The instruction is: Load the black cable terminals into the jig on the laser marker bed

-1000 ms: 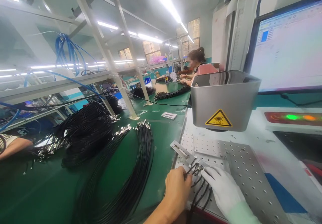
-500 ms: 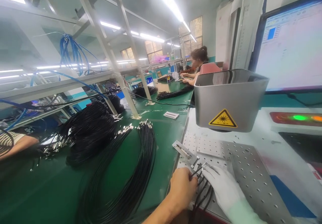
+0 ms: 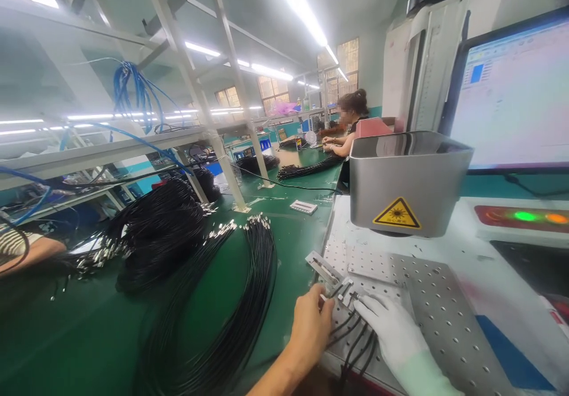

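My left hand (image 3: 312,320) is bare, its thumb and index finger closed beside the metal fixture (image 3: 326,270). A small pale piece shows between those fingers, too small to name. In a white glove, my right hand (image 3: 391,332) has its fingers together, their tips down on several black cables (image 3: 355,338) at the near end of the fixture. Metal ends of the cables lie by the fixture's small blocks, partly hidden by the glove. The cables trail toward me over the perforated metal plate (image 3: 438,301).
A grey laser head (image 3: 409,185) with a yellow warning sign hangs above the plate. Left on the green table (image 3: 213,319) lie a cable bundle (image 3: 255,265) and a larger heap (image 3: 155,230). A monitor (image 3: 515,93) stands at right. A co-worker (image 3: 351,123) sits farther back.
My left hand has drawn back a little to the left from the gloved fingers, uncovering more of the cables and blocks. The gloved right hand stays near the same spot. The view has shifted slightly.
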The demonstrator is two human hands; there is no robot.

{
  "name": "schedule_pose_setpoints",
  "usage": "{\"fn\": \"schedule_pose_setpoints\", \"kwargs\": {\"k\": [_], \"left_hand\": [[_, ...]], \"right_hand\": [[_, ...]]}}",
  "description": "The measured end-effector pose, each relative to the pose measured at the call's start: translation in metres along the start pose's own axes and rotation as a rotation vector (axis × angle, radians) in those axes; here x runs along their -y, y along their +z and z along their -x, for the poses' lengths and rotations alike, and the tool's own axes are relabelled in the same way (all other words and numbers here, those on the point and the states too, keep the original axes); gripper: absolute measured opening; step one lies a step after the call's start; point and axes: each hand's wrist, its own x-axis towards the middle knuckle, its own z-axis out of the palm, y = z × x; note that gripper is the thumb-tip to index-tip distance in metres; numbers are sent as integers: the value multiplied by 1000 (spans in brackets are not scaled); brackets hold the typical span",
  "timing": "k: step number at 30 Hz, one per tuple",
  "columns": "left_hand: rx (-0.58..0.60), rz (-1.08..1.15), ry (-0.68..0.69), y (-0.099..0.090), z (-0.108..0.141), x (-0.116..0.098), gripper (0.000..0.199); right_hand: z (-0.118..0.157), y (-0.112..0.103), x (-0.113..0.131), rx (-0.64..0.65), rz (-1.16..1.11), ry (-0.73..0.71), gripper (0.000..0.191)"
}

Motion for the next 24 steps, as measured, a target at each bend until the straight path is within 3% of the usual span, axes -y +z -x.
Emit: {"fn": "schedule_pose_setpoints", "kwargs": {"k": [9,24], "left_hand": [[87,-509,10,4,10,-17,22],[164,-588,48,9,9,-27,25]], "right_hand": [[2,1,2,2,-32,19,60],[-2,-4,4,-32,-90,48,54]]}}
